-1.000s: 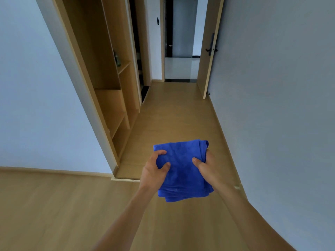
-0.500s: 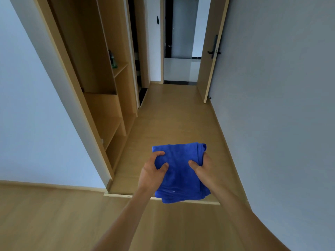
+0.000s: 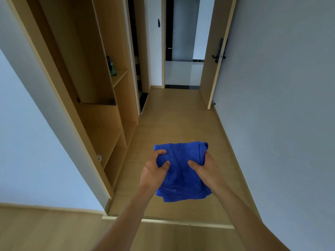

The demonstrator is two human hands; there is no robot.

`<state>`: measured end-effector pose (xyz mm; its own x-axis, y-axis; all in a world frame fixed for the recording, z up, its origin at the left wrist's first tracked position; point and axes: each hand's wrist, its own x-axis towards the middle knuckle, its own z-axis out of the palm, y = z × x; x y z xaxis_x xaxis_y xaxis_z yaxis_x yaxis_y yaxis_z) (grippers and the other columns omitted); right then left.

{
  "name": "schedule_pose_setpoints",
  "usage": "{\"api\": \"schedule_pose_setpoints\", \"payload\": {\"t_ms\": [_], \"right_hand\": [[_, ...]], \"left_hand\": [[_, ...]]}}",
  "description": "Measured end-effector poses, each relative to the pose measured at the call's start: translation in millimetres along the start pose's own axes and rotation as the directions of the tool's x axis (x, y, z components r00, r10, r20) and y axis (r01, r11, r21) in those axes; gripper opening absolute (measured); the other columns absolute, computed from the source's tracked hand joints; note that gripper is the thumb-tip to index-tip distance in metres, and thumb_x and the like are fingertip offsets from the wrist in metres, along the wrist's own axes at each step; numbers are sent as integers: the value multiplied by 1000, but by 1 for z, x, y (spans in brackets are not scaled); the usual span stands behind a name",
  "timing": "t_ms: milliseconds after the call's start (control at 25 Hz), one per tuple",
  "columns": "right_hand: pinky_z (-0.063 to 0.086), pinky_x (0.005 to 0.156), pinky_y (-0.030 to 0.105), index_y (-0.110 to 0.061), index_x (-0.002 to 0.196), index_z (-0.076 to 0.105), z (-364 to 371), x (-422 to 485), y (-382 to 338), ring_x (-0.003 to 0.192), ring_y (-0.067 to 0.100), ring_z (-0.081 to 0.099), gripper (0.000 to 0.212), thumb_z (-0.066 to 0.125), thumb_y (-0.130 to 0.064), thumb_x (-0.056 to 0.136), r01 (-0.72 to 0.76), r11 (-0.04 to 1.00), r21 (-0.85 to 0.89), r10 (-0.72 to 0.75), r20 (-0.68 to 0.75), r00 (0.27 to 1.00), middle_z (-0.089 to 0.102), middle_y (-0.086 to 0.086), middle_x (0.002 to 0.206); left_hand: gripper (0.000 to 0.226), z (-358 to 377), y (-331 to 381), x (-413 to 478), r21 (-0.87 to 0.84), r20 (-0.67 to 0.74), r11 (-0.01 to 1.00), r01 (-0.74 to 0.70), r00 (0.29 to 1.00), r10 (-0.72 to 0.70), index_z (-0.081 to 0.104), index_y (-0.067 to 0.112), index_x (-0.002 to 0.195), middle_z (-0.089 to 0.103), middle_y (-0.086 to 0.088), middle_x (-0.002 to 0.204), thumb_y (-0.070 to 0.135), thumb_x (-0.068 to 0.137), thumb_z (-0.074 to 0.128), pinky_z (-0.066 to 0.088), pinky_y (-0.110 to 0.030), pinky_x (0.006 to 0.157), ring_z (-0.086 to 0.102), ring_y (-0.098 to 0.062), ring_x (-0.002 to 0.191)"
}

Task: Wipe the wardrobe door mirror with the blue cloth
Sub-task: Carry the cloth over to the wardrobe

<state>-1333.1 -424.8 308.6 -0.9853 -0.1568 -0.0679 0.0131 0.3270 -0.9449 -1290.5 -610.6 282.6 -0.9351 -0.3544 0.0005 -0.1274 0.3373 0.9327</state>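
A folded blue cloth (image 3: 180, 171) is held in front of me at waist height over the wooden floor. My left hand (image 3: 154, 172) grips its left edge with the thumb on top. My right hand (image 3: 204, 168) grips its right edge the same way. An open wooden wardrobe (image 3: 101, 113) with shelves stands on the left of the hallway. No mirror surface is clearly visible on it from here.
A green bottle (image 3: 112, 67) sits on an upper wardrobe shelf. A wooden door (image 3: 215, 57) with a black handle stands open at the hallway's far right. Grey wall runs along the right. A floor threshold strip (image 3: 181, 222) crosses below my arms.
The view has advanced toward the hallway, so the wardrobe and threshold sit closer. Both hands keep the same hold on the cloth.
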Motion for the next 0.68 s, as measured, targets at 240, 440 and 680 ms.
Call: {"api": "schedule_pose_setpoints", "payload": {"t_ms": [240,440,680], "right_hand": [[54,75,26,-32,106,57,-8,102,12,90,9,67,21,66,-20,92,16,1000,6,-17,54,998,69,-6,102],[55,75,29,-34,101,56,-27,187,16,88,11,68,19,68,-23,91,37,999,-18,-35,92,995,70,-4,99],[56,63,23,-28,97,58,-41,261,19,78,12,68,15,66,-16,92,31,999,-13,-29,133,991,69,8,95]], "left_hand": [[30,30,5,84,15,-53,999,32,998,-31,59,40,120,63,19,89,24,95,67,60,-35,77,60,1,73],[30,61,22,150,38,-113,999,37,993,-33,59,41,115,59,26,90,22,94,68,45,-1,63,54,26,73],[31,92,31,206,59,-169,996,73,984,-62,62,33,120,54,29,91,19,93,70,38,5,61,48,32,74]]}}
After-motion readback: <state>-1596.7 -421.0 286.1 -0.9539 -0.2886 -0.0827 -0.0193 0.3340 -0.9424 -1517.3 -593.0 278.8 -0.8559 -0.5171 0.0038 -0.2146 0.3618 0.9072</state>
